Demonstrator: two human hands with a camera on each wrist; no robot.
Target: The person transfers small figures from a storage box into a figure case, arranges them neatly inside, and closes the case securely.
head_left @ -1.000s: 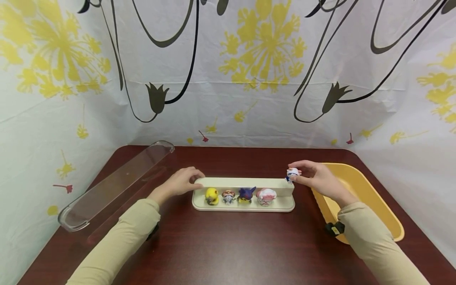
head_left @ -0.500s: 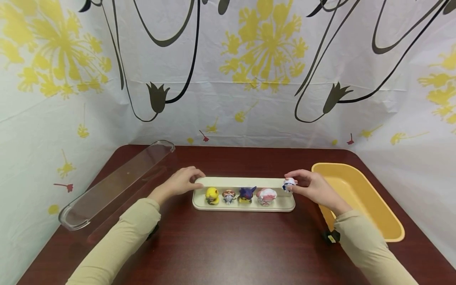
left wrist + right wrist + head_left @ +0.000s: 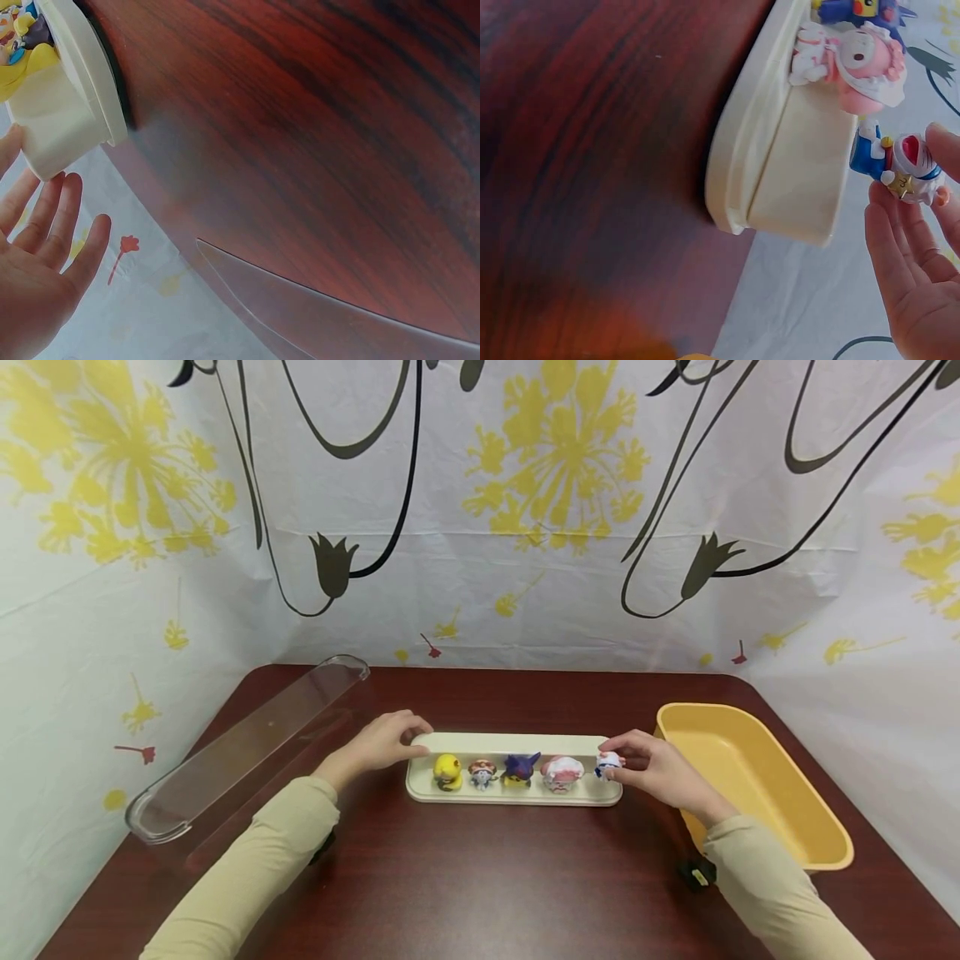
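Observation:
A cream two-step display stand [image 3: 517, 743] sits mid-table. Along its lower step stand a yellow duck-like figurine [image 3: 447, 772], a small grey figurine with a reddish-brown hat [image 3: 482, 773], a purple-hooded yellow figurine [image 3: 519, 768] and a pink-and-white figurine [image 3: 562, 773]. My right hand [image 3: 656, 770] pinches a white-and-blue figurine [image 3: 904, 169] between thumb and fingers, over the right end of the lower step, beside the pink-and-white one. It has a red open mouth and a gold star. My left hand [image 3: 382, 743] holds the stand's left end, thumb in front and fingers behind.
A clear plastic cover [image 3: 247, 747] lies slanted at the table's left edge. On the right stands a yellow tray [image 3: 750, 777], partly behind my right forearm. A patterned white curtain [image 3: 480, 635] encloses the back and sides of the dark red wooden table [image 3: 480, 877].
My right hand has brought the white-and-blue figurine forward and down, from the right end of the upper step to the lower one. The left hand keeps its place on the stand.

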